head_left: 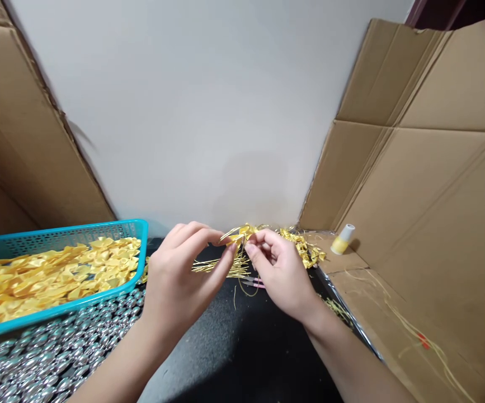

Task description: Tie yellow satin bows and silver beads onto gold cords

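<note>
My left hand and my right hand meet above the black table. Between their fingertips is a small yellow satin ribbon piece with thin gold cord around it. Thumb and index finger of my left hand pinch its left side, while those of my right hand pinch its right side. The fingers partly cover it, so how the cord runs is unclear. Beneath the hands lie a bundle of gold cords and a pair of pink-handled scissors. More yellow ribbon pieces with cord are heaped behind my right hand.
A turquoise basket of yellow ribbon pieces stands left, beside many silvery beads. At right, a yellow thread spool stands on cardboard near loose cords. Cardboard panels flank the white wall.
</note>
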The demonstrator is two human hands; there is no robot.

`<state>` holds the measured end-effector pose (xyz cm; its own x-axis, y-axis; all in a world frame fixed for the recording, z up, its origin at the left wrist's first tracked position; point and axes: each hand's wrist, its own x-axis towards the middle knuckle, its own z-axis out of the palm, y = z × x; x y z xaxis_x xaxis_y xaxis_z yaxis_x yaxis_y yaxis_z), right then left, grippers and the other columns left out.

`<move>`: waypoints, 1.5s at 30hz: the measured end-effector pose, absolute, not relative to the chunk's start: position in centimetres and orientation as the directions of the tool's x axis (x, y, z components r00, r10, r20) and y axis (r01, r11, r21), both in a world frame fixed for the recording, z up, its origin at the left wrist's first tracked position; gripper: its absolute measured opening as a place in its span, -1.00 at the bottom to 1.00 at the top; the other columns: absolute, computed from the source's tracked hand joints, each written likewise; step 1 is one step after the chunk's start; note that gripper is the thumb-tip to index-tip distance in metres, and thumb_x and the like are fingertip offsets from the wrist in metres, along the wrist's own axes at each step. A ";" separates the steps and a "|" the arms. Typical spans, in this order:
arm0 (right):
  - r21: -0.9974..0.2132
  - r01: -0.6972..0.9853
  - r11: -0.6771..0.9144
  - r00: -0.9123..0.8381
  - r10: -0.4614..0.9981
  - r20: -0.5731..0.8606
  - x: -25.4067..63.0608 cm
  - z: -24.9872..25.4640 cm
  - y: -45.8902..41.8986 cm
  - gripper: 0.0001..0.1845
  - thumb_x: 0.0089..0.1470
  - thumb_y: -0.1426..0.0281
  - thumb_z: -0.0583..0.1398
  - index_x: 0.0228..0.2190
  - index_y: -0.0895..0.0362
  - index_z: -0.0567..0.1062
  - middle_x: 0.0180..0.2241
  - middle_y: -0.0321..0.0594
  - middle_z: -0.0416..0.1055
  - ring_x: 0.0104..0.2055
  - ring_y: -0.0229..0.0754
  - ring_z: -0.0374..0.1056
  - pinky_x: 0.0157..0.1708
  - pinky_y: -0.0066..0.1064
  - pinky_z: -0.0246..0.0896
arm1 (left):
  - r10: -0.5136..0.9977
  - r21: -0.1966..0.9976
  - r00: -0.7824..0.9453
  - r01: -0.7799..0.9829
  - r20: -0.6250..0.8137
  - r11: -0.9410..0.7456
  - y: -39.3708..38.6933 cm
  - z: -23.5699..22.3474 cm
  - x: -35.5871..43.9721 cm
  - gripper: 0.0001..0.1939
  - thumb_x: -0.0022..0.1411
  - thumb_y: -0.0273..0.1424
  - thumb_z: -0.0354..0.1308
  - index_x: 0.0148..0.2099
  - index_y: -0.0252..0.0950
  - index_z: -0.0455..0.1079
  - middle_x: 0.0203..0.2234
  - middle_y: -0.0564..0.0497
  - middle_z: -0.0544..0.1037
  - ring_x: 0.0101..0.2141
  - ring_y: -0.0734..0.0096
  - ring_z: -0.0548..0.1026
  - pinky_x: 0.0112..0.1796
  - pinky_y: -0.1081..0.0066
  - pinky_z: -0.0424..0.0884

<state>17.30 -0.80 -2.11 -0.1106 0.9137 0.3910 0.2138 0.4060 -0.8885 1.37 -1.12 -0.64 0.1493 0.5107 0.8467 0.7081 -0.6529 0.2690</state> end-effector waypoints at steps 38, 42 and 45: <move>-0.903 0.223 0.368 -0.099 0.930 0.355 16.8 -2.2 -1.1 -0.88 0.11 0.36 0.12 -0.42 0.14 0.38 -0.56 -0.40 0.25 -0.55 -0.36 0.13 -0.55 -0.46 0.03 | 0.934 0.834 0.165 0.421 0.316 -0.357 -0.1 0.3 0.5 -0.70 0.18 -0.18 0.10 -0.45 -0.28 0.40 -0.59 0.08 0.41 -0.54 0.46 0.35 -0.50 0.48 0.26; -0.902 0.220 0.371 -0.095 0.929 0.359 16.8 -2.1 -1.1 -0.88 0.10 0.38 0.12 -0.44 0.14 0.38 -0.58 -0.40 0.23 -0.57 -0.37 0.12 -0.57 -0.47 0.01 | 0.932 0.827 0.169 0.430 0.320 -0.362 -0.1 0.3 0.6 -0.69 0.18 -0.17 0.10 -0.47 -0.28 0.38 -0.61 0.10 0.37 -0.55 0.48 0.32 -0.52 0.48 0.23; -0.901 0.213 0.378 -0.093 0.926 0.367 16.7 -2.0 -1.1 -0.88 0.10 0.38 0.12 -0.45 0.14 0.37 -0.58 -0.40 0.23 -0.57 -0.37 0.12 -0.58 -0.47 0.01 | 0.930 0.816 0.179 0.446 0.322 -0.368 -0.1 0.1 0.6 -0.68 0.19 -0.16 0.09 -0.47 -0.28 0.39 -0.60 0.09 0.38 -0.55 0.46 0.33 -0.53 0.47 0.23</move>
